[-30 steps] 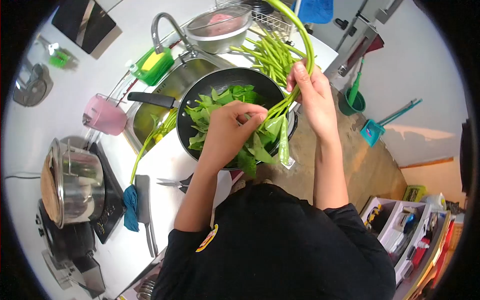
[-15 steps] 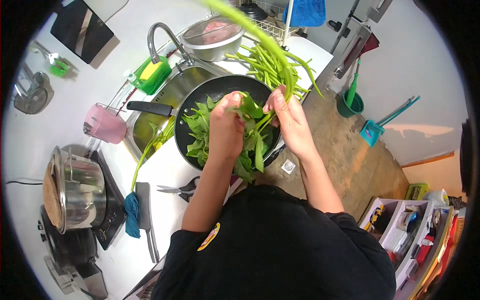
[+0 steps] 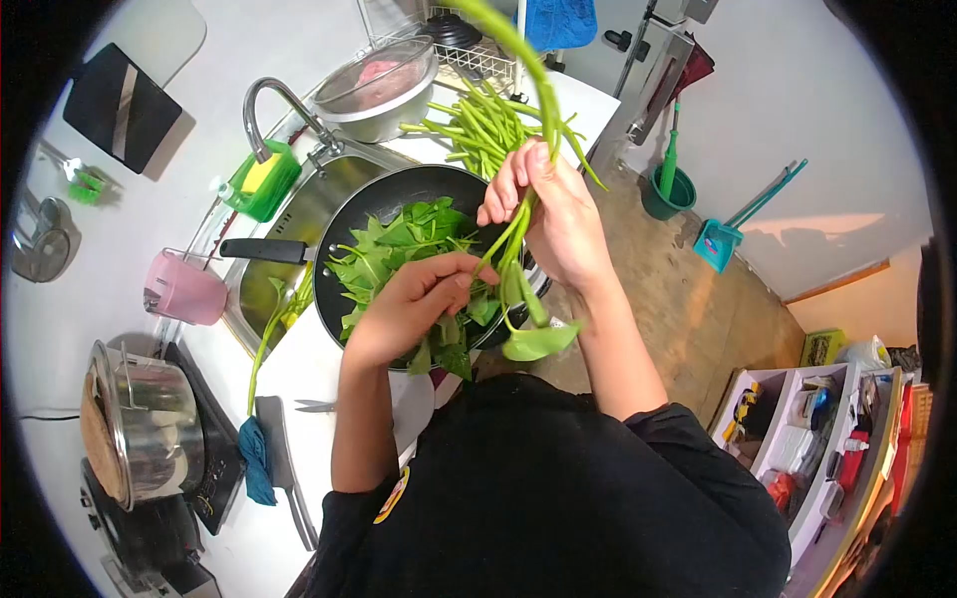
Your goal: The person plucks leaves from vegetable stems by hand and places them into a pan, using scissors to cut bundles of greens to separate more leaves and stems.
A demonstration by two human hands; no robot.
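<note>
My right hand (image 3: 563, 209) is closed around long green stems of water spinach (image 3: 520, 231), whose upper ends arc up past the top of the view. A broad leaf (image 3: 538, 342) hangs from their lower end. My left hand (image 3: 419, 299) has its fingers pinched at the stems just below, over the pan; the exact spot between its fingertips is partly hidden. Under both hands a black frying pan (image 3: 344, 214) holds a heap of torn green leaves (image 3: 394, 244). Its handle points left across the sink.
Bare stems (image 3: 483, 125) lie in a pile behind the pan, beside a metal bowl (image 3: 384, 125) under a strainer. The sink (image 3: 344, 174) is at left. A cleaver (image 3: 274, 429), scissors (image 3: 316, 406) and a steel pot (image 3: 159, 429) stand or lie nearer on the counter.
My left hand has moved down and turned, its fingers now lower on the stems. My right hand has lifted the stems slightly, and a leaf now hangs below. The whole view has shifted slightly.
</note>
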